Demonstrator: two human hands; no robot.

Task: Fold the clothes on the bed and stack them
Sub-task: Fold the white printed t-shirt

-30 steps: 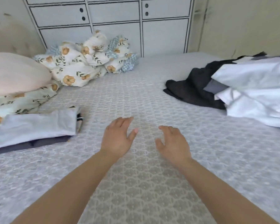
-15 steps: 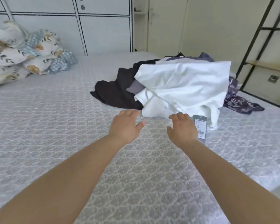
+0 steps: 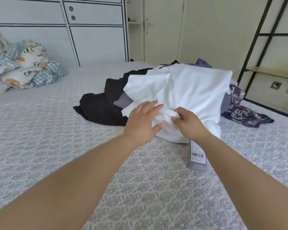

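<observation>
White garment (image 3: 186, 90) tops an unfolded heap on the bed (image 3: 40, 130). Right hand (image 3: 189, 124) pinches its hem; left hand (image 3: 142, 121) rests flat, fingers straight. No folded stack is in view.

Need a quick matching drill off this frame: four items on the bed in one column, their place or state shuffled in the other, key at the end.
Things:
1. white garment
2. black garment
3. barcode tag
4. patterned dark cloth

Places or states:
A. lies flat on the bed under the right forearm
B. far right edge of the pile
C. pinched by the right hand, with the left hand open on it
D. left of the white one, partly under it

Pairs: 1-C, 2-D, 3-A, 4-B
</observation>
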